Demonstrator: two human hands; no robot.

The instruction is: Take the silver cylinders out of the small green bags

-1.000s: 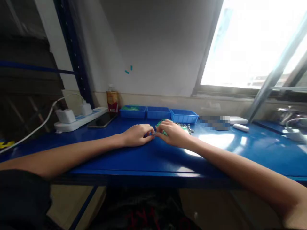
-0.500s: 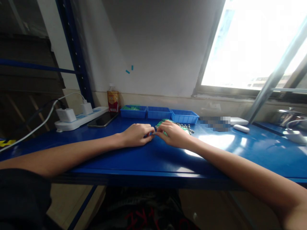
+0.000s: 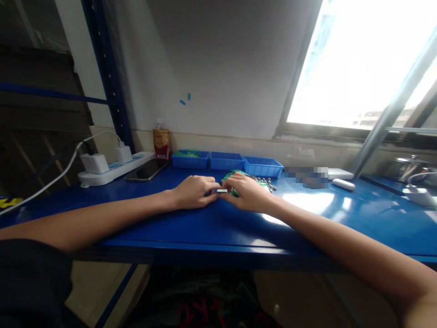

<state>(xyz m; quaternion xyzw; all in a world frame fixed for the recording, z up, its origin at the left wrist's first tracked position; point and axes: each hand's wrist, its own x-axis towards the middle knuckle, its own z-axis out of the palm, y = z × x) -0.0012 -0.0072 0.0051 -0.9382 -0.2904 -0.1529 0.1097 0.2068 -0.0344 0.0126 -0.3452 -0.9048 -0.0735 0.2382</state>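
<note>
A small silvery bar-like piece (image 3: 222, 191) is pinched at its two ends between my hands, just above the blue table. Thumb and fingertips of my left hand (image 3: 197, 192) close on its left end. My right hand (image 3: 248, 192) grips the other end the same way, fingers curled. What kind of part it is cannot be made out at this size. Beside and behind my right hand lies a heap of small metal parts (image 3: 269, 183) with green pieces (image 3: 229, 174) among them, partly hidden by that hand.
Three blue trays stand along the wall: a left tray (image 3: 177, 162) holding green pieces, a middle tray (image 3: 226, 163) and a right tray (image 3: 262, 171). To the left are a drink bottle (image 3: 161, 143), a phone (image 3: 146, 171) and a power strip (image 3: 112, 171). A white case (image 3: 343, 183) lies right.
The silvery piece now shows more of its length and its bright flat side between my fingertips, as if turned. Both hands have stayed nearly in place.
</note>
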